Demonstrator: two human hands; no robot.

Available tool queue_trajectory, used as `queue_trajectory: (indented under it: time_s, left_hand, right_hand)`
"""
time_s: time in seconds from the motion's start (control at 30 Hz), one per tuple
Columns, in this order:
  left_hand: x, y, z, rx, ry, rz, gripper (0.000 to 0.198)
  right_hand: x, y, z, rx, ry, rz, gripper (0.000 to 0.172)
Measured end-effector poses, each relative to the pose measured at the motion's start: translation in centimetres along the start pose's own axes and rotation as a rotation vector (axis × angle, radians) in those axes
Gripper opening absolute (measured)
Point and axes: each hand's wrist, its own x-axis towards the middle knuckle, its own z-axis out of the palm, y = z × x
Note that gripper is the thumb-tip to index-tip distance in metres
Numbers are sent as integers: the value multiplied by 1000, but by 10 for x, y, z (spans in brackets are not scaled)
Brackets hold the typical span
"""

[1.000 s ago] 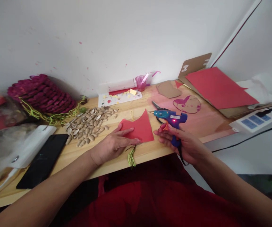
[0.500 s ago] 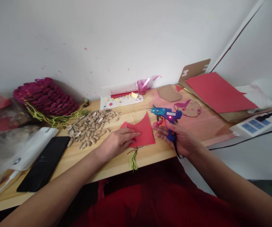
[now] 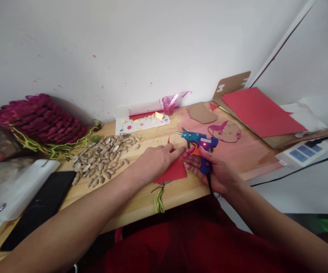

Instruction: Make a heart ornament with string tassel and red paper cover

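A blue hot glue gun [image 3: 199,141] with an orange trigger and a lit red light rests in my right hand [image 3: 219,172], its nozzle pointing left. Beneath my left hand [image 3: 158,161] lies a piece of red paper [image 3: 173,171], largely covered by the hand. My left index finger stretches to the paper's right side, close to my right fingertips; the other left fingers are partly hidden. A yellow-green yarn tassel [image 3: 158,200] sticks out below the paper, and a small yellow loop [image 3: 158,142] shows above it.
Left of the hands are peanuts in shells [image 3: 104,159], a black phone [image 3: 40,208] and a magenta layered craft piece [image 3: 43,119]. Behind stand a pink cup [image 3: 168,106] and a sheet of star stickers [image 3: 124,125]. Red sheets [image 3: 263,112] and a power strip [image 3: 303,151] lie right.
My left hand has slid right across the red paper towards the glue gun, covering more of the paper. My right hand still holds the gun. The view has shifted slightly.
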Motion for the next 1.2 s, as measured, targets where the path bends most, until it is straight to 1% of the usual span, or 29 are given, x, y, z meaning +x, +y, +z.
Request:
queue_trajectory:
  time_s: [0.07,0.1,0.17,0.23,0.37,0.47,0.53,0.7,0.77,0.83,0.9,1.03,1.2]
  left_hand:
    - [2,0,0,13,-8,-5,35]
    - [1,-1,1,3,-3,-16,31]
    - [-4,-4,3,-44,34,-46,31]
    - [-11,-7,7,-114,110,-62,34]
    - [-28,-14,19,-308,305,-109,21]
    - [-39,-18,25,-500,415,-145,18]
    - [-44,-21,28,-593,452,-153,20]
    - [-48,-28,33,-717,459,-148,19]
    - [-48,-30,35,-739,462,-140,19]
    - [-48,-31,36,-745,467,-135,20]
    - [-48,-30,37,-735,475,-121,21]
    - [-48,-29,38,-716,483,-107,21]
    - [-49,-30,39,-705,485,-97,21]
  right_hand:
    - [0,0,-2,-4,-6,-8,17]
    - [0,0,-3,-19,-17,-20,16]
    - [-2,-1,-7,-60,-35,-45,18]
    - [-4,-2,-10,-90,-43,-43,20]
    - [-10,-3,-15,-192,-55,-7,24]
    - [-14,-7,-17,-381,-78,-59,32]
    - [-16,-12,-17,-537,-85,-99,36]
    - [-16,-20,-14,-975,-89,-176,42]
    - [-15,-20,-10,-1129,-95,-229,41]
    - [-13,-20,-6,-1236,-90,-305,38]
    - [-11,-21,1,-1313,-90,-331,37]
    - [-8,-25,12,-1426,-121,-316,39]
    - [-6,-29,15,-1486,-129,-341,39]
